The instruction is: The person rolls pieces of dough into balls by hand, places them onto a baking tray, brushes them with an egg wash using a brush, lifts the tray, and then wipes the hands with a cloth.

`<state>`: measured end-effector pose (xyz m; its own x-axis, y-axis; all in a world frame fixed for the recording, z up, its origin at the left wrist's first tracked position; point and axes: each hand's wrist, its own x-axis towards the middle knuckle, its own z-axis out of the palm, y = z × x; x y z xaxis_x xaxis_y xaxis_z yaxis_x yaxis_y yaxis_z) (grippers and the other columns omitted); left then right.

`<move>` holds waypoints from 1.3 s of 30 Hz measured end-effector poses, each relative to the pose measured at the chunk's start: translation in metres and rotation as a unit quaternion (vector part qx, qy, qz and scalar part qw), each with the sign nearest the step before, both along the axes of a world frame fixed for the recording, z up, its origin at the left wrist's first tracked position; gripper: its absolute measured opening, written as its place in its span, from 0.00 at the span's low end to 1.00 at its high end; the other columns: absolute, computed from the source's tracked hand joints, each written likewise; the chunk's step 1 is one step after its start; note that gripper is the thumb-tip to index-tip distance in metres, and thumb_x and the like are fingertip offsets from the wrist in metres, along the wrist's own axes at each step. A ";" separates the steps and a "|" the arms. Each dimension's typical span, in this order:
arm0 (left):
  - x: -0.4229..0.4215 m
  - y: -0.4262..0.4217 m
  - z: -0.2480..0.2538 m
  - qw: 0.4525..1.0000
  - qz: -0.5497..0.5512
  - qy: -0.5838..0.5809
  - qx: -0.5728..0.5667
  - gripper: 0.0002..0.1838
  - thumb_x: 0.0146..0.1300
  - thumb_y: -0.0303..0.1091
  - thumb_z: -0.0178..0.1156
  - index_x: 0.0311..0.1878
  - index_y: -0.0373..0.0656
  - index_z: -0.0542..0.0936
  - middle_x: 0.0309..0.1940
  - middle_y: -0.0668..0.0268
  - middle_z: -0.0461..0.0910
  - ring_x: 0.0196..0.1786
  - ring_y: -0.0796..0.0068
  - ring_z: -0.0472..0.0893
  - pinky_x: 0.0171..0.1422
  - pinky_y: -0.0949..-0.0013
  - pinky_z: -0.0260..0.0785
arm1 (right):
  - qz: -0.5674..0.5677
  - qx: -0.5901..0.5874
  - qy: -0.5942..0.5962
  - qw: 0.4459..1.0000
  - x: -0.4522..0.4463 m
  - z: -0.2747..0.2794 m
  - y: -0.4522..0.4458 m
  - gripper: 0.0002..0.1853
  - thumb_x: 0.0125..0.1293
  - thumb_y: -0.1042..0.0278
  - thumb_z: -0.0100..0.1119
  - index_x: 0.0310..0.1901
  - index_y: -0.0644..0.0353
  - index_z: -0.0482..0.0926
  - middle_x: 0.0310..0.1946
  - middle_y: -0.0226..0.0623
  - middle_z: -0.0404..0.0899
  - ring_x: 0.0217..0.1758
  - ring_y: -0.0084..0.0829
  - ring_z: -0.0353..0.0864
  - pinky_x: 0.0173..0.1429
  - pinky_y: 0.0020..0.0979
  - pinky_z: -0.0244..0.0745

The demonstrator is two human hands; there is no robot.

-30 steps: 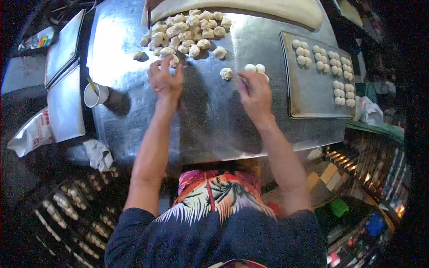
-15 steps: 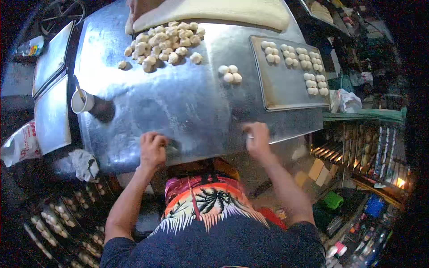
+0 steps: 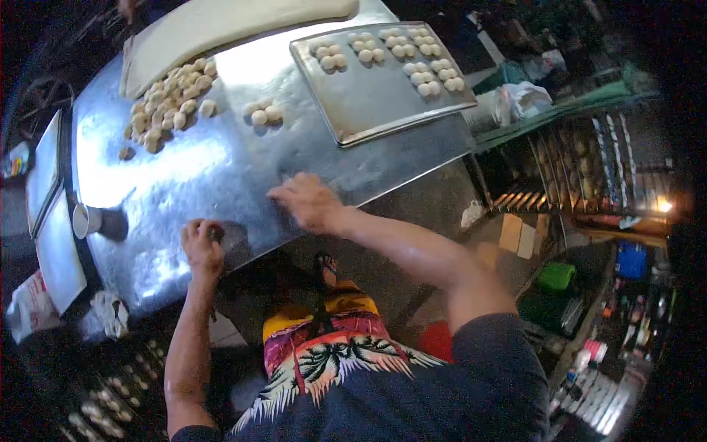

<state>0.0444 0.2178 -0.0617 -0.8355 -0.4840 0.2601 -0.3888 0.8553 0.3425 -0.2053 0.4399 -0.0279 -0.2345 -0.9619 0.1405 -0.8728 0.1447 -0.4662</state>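
My left hand [image 3: 201,249] is over the near edge of the metal table [image 3: 254,173], its fingers curled around a small dark, partly reddish thing [image 3: 216,233] that I cannot make out. To its right, my right hand [image 3: 305,204] reaches low over the table, palm down, with stretched fingers pointing left and nothing visible in them. Beyond the hands sits a small cluster of round dough balls [image 3: 266,116]. Farther left lies a heap of rough dough pieces [image 3: 171,102]. A metal tray [image 3: 352,137] carries several groups of smooth dough balls [image 3: 423,78].
A long dough slab [image 3: 221,28] lies at the far edge. On the left are a white cup [image 3: 85,220], two flat trays [image 3: 60,250] and a crumpled white cloth [image 3: 110,313]. A rack [image 3: 582,158] with a glowing light stands at right.
The view has swung right, so the table appears farther left. My right hand has moved inward over the table, closer to my left hand. The dough groups on the tray look the same.
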 end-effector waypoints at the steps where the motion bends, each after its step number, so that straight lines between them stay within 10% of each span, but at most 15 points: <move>1: -0.022 0.006 0.020 0.998 -0.030 0.023 0.056 0.21 0.50 0.18 0.58 0.47 0.51 0.82 0.49 0.59 0.78 0.54 0.52 0.76 0.62 0.49 0.69 | -0.015 -0.011 0.013 1.000 0.000 -0.005 -0.015 0.18 0.73 0.68 0.55 0.62 0.50 0.81 0.50 0.40 0.85 0.56 0.46 0.80 0.67 0.45 0.71; 5: -0.049 -0.116 -0.057 0.980 -0.112 0.092 0.133 0.17 0.52 0.23 0.62 0.47 0.47 0.83 0.49 0.56 0.78 0.58 0.50 0.77 0.64 0.49 0.71 | -0.034 0.044 0.058 0.997 -0.059 -0.017 -0.065 0.22 0.71 0.69 0.53 0.66 0.49 0.78 0.57 0.40 0.82 0.61 0.45 0.78 0.71 0.45 0.68; 10: 0.015 -0.107 -0.047 0.994 0.022 0.007 0.111 0.13 0.57 0.29 0.65 0.47 0.47 0.84 0.49 0.53 0.79 0.58 0.51 0.78 0.65 0.52 0.72 | -0.067 0.078 0.086 0.991 -0.044 -0.024 -0.021 0.25 0.67 0.71 0.52 0.66 0.47 0.78 0.56 0.41 0.81 0.62 0.44 0.77 0.71 0.45 0.69; 11: 0.004 -0.066 -0.036 0.999 -0.037 0.031 -0.010 0.12 0.59 0.26 0.63 0.46 0.48 0.83 0.48 0.53 0.79 0.56 0.51 0.79 0.61 0.53 0.73 | -0.060 0.077 0.072 0.993 -0.027 -0.007 -0.027 0.24 0.67 0.71 0.52 0.65 0.47 0.78 0.56 0.42 0.81 0.63 0.44 0.77 0.71 0.46 0.69; 16: -0.051 -0.144 -0.026 0.978 -0.140 0.066 0.138 0.08 0.65 0.22 0.62 0.47 0.40 0.81 0.46 0.52 0.78 0.50 0.44 0.79 0.53 0.49 0.73 | -0.148 0.115 0.003 0.982 -0.067 0.002 -0.077 0.21 0.66 0.70 0.54 0.60 0.47 0.80 0.52 0.40 0.84 0.57 0.44 0.81 0.68 0.45 0.69; 17: -0.041 -0.151 -0.016 0.984 -0.117 0.058 0.118 0.08 0.65 0.22 0.61 0.47 0.40 0.81 0.45 0.51 0.78 0.49 0.45 0.79 0.53 0.50 0.73 | -0.143 -0.051 0.070 0.986 -0.071 -0.016 -0.068 0.20 0.65 0.71 0.55 0.58 0.48 0.81 0.49 0.38 0.85 0.53 0.46 0.82 0.67 0.44 0.70; 39: -0.049 -0.161 0.000 0.992 -0.078 0.090 0.039 0.15 0.58 0.24 0.64 0.49 0.48 0.84 0.46 0.53 0.81 0.52 0.48 0.81 0.57 0.49 0.73 | -0.129 -0.058 0.051 0.989 -0.079 -0.021 -0.088 0.13 0.75 0.59 0.53 0.51 0.53 0.85 0.45 0.42 0.84 0.54 0.48 0.80 0.64 0.47 0.72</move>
<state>-0.0044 0.0571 -0.0615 -0.8459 -0.3759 0.3784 -0.1799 0.8690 0.4609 -0.2848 0.3516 -0.0485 -0.4492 -0.8474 0.2830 -0.8573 0.3196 -0.4036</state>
